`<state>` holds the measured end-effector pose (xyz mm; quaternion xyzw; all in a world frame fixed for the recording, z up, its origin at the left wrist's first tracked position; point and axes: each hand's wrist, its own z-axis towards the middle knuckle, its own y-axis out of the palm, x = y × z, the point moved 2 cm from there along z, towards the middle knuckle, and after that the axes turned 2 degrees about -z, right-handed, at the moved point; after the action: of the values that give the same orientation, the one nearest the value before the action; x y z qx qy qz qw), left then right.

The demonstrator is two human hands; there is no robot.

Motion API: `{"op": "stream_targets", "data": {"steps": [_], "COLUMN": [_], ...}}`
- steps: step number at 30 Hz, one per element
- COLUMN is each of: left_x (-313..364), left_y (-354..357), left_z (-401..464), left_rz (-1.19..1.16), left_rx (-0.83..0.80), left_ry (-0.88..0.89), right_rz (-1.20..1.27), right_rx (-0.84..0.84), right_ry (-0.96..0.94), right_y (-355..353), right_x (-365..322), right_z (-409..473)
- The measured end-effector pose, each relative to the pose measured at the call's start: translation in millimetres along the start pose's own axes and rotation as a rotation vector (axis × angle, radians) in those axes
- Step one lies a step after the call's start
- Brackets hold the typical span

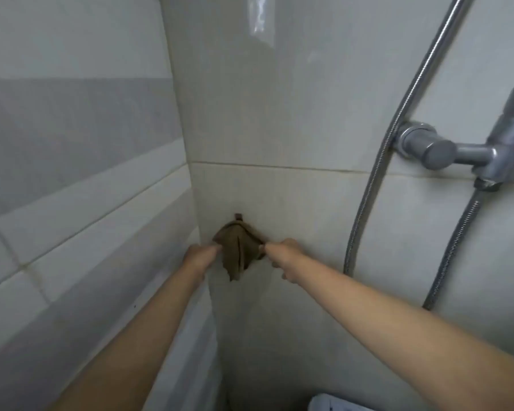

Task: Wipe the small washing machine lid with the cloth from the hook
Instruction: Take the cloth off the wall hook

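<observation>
A brown cloth [237,250] hangs bunched on a small hook [238,216] on the tiled wall near the corner. My left hand [201,258] pinches the cloth's left edge. My right hand [282,256] pinches its right edge, with the lower fingers loosely curled. Both arms reach up to the wall. A white corner with dark marks [336,404] shows at the bottom edge; it may be the washing machine, but I cannot tell.
A chrome shower mixer [463,152] juts from the wall at the right. Two metal hoses [368,209] curve down beside my right arm. The tiled side wall [72,203] is close on the left.
</observation>
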<state>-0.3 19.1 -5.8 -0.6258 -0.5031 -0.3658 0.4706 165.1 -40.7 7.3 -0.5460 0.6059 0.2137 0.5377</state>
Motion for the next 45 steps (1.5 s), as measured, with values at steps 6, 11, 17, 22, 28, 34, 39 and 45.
{"op": "stream_targets", "data": {"steps": [6, 11, 17, 22, 28, 34, 39, 45], "left_x": [-7.8, -2.4, 21.3, 46.0, 17.8, -28.1, -47.9, -90.2], "left_y": [17.6, 15.6, 6.0, 11.7, 61.5, 151.8, 203.1, 235.6], "left_z": [8.7, 12.4, -5.7, -45.1, -91.6, -156.5, -204.5, -212.1], "left_rz": [-0.331, -0.292, -0.152, -0.221, -0.121, -0.099, -0.015, 0.030], "left_rx": [-0.171, -0.047, 0.072, 0.012, -0.230, -0.435, -0.739, -0.757], "left_ry": [-0.146, 0.011, 0.299, 0.416, 0.131, -0.092, -0.246, -0.223], "right_rz": [0.286, 0.230, 0.277, 0.275, 0.059, -0.340, 0.159, 0.760], "right_rx": [-0.041, 0.060, 0.122, 0.112, 0.137, 0.136, -0.068, -0.145], "right_ry": [0.075, -0.036, -0.293, -0.416, -0.437, -0.273, 0.117, 0.405], "right_y": [36.7, 38.9, 13.3, -29.6, -100.4, -154.2, -174.4, -196.2], "right_x": [7.4, 2.4, -21.1, -31.3, 14.1, 102.4, 175.4, 259.9], "right_z": [19.3, 24.0, -0.1, -32.1, -71.3, -94.2, -109.4, -103.1]}}
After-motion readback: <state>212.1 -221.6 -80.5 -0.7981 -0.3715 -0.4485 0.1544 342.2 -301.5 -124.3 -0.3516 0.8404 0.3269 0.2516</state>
